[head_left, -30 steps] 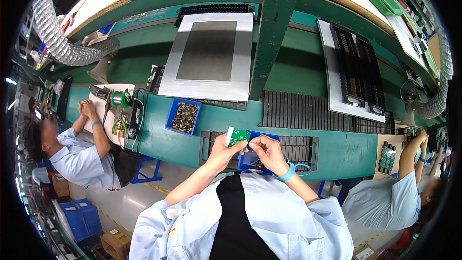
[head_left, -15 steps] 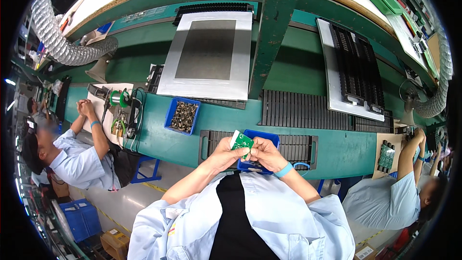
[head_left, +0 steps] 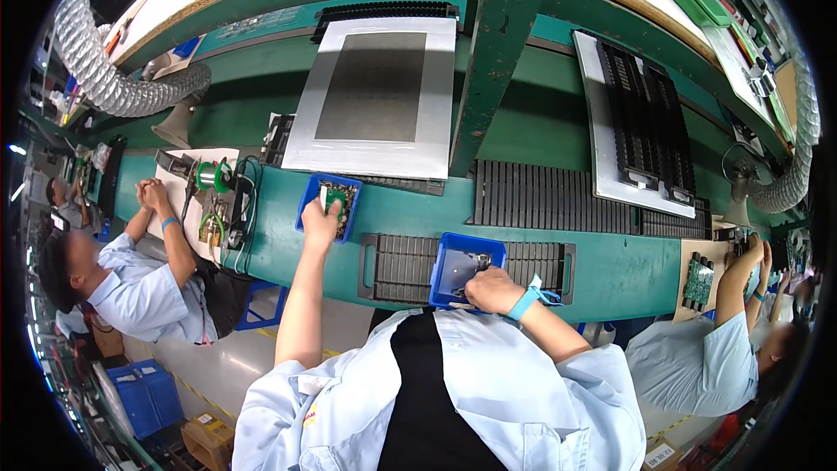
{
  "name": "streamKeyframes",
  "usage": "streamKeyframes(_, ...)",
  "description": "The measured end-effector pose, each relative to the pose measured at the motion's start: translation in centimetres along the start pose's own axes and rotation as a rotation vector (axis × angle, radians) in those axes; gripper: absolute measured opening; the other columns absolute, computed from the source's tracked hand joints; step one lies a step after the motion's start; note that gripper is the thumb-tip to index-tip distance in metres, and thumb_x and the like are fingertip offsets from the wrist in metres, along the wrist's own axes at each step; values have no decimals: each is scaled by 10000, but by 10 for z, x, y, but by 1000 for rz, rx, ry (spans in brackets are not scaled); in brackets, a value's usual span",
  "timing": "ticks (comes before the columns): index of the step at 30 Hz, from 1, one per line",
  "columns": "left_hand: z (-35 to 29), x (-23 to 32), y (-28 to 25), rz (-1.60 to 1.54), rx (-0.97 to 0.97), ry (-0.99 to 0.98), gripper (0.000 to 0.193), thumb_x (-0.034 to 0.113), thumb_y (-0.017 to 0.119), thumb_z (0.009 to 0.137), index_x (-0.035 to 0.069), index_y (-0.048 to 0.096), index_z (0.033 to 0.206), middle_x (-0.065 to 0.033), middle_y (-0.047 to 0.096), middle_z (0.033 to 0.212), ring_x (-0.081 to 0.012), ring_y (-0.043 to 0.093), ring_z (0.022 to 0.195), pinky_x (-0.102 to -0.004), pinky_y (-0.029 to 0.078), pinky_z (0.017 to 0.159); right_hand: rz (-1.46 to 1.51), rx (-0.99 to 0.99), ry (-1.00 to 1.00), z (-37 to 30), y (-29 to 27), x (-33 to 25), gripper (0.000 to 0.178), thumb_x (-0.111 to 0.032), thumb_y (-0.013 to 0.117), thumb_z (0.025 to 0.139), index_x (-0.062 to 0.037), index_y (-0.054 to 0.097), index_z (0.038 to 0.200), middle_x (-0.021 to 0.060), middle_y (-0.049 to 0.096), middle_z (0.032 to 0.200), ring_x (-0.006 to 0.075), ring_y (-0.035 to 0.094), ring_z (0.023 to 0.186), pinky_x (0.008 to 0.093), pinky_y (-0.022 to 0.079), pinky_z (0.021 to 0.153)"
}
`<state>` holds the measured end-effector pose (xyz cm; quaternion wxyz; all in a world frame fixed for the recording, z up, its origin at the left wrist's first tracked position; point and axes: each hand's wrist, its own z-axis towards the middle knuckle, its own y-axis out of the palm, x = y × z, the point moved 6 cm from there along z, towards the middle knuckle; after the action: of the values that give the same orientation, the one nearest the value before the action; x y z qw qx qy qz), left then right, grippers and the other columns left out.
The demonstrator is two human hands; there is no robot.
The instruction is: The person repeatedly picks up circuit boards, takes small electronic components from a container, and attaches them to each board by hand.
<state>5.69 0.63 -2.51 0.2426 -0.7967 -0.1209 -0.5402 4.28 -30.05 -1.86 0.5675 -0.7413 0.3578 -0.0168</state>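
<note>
My left hand is stretched out to the left, pinching a small green circuit board above a blue bin full of small metal-coloured parts. Part of the board is covered by the fingers. My right hand reaches over the near right edge of a second blue bin, its fingers curled together. What those fingers hold, if anything, is hidden; a few small dark pieces lie in that bin beside them.
Under the second bin lies a black slotted tray; another slotted rack lies behind it. A white-framed panel leans behind the parts bin. A green post rises mid-bench. Co-workers sit left and right, near a solder spool and a circuit board.
The hands were together at the board over the near bin. My left hand has carried the board left to the parts bin; my right hand has let go and dropped to the near bin.
</note>
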Motion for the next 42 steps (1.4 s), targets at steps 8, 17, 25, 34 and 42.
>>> streamKeyframes(8,-9,11,-9,689,212,247,142,97,512,818,-37,536,777,-110,567,578,-184,582,498,-298,446,472,-10,386,7,1,-5,11,119,-119,515,723,-51,613,729,91,586,704,280,569,654,351,434,624)
streamKeyframes(17,-34,15,12,196,85,125,151,103,508,833,-48,522,843,-98,563,640,-163,592,536,-260,454,452,-31,507,50,8,-9,13,123,-97,496,724,-31,589,769,127,577,742,265,557,621,319,440,591)
streamKeyframes(25,-40,6,30,94,-19,68,134,89,506,837,-44,520,847,-92,559,682,-152,588,558,-228,457,463,-291,456,151,35,7,6,95,-75,488,707,-28,569,694,118,564,623,278,541,533,340,438,517)
streamKeyframes(34,-69,4,81,-299,-343,-127,118,76,528,832,-27,514,888,-95,570,746,-179,587,630,-215,457,522,36,405,158,21,4,24,81,-57,514,711,-21,569,663,122,582,613,256,553,493,341,440,477)
streamKeyframes(42,-105,11,119,-467,-556,-241,167,96,545,833,-45,508,915,-112,585,792,-169,593,647,-211,465,540,1535,444,212,-1,-20,19,77,-20,530,800,16,575,749,86,596,651,149,574,538,221,429,472)
